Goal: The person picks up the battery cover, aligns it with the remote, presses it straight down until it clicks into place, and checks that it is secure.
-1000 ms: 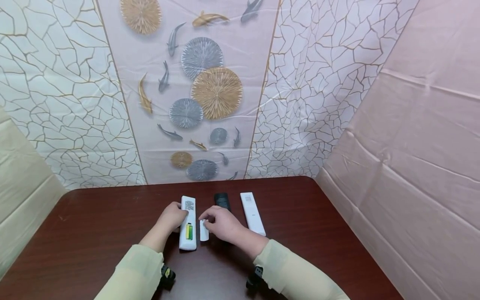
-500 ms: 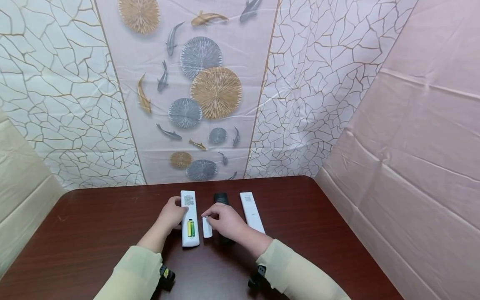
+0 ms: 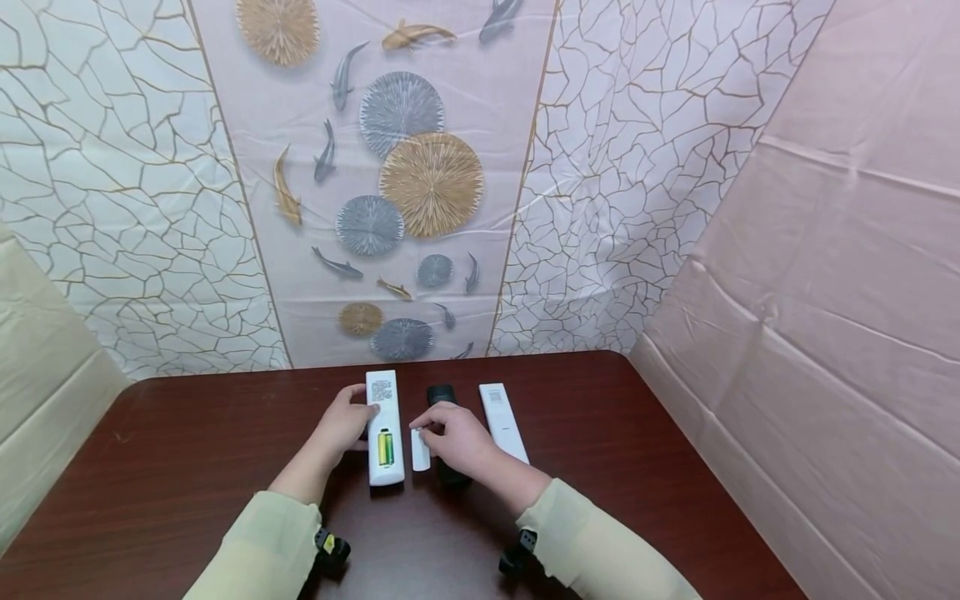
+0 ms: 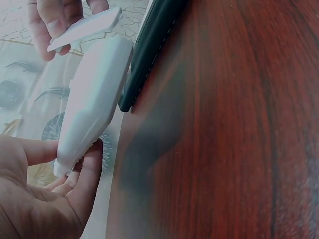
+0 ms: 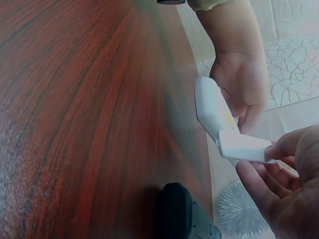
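Note:
My left hand (image 3: 341, 423) grips a white remote control (image 3: 383, 415) by its left edge, back side up, raised off the table in the left wrist view. Its battery bay is uncovered, and a green and yellow battery (image 3: 386, 447) shows inside; whether a second lies beside it I cannot tell. Just right of the remote, my right hand (image 3: 460, 437) pinches the small white battery cover (image 3: 420, 452) at its far end between thumb and fingers. The right wrist view has the cover (image 5: 244, 147) overlapping the remote (image 5: 212, 107); contact between them is unclear.
A black remote (image 3: 441, 392) lies on the table, partly beneath my right hand. Right of it a second white remote (image 3: 504, 421) lies with its near end behind my forearm. The dark red wooden table (image 3: 172, 467) ends at a patterned cloth backdrop (image 3: 405, 250).
The white remote in my left hand has moved away from me and slightly right. My right hand has shifted right and a little farther off with the battery cover.

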`<state>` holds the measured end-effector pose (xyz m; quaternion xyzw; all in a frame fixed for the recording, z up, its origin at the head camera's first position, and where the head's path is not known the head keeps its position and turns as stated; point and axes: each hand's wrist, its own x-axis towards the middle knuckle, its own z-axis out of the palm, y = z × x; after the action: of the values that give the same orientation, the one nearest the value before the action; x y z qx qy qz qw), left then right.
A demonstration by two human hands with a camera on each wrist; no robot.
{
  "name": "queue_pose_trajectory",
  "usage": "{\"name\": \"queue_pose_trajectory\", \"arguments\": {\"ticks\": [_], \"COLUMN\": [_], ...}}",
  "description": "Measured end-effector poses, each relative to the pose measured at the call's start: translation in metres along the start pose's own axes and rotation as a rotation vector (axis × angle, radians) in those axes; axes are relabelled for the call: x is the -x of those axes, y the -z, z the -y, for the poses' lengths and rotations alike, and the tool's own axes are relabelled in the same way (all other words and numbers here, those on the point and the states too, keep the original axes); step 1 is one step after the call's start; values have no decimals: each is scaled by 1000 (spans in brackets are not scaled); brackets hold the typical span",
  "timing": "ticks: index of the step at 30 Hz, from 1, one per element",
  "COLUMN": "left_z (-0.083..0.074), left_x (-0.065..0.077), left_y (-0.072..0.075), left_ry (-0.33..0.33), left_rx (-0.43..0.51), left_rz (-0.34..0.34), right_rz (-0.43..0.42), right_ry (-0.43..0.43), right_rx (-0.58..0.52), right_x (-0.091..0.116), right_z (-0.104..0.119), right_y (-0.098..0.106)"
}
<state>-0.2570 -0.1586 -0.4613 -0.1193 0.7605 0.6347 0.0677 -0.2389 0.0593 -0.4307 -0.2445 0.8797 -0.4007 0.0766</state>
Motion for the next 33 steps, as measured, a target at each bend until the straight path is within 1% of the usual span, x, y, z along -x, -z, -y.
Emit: {"name": "queue_pose_trajectory", "arguments": {"ticks": [4, 11, 13, 19, 23, 28, 33], "left_z": [-1, -3, -3, -6, -6, -7, -7], "left_x": [2, 2, 2, 4, 3, 2, 3], "left_y": [0, -1, -1, -1, -1, -2, -4], "left_ry": [0, -9, -2, -8, -11, -12, -29], "left_rx": [4, -11, -9, -7, -9, -11, -8], "left_rz": [2, 4, -1, 12, 17, 22, 25], "right_rz": [0, -17, -16, -21, -20, -16, -17], "right_ry": [-5, -5, 0, 0, -8, 10, 22], "right_rx": [7, -14, -16, -28, -43, -53, -56], "right_x": [0, -1, -1, -4, -7, -10, -13], "right_z": [-1, 0, 1, 6, 11, 16, 19], "right_y": [-1, -1, -1, 0, -1, -5, -11]}}
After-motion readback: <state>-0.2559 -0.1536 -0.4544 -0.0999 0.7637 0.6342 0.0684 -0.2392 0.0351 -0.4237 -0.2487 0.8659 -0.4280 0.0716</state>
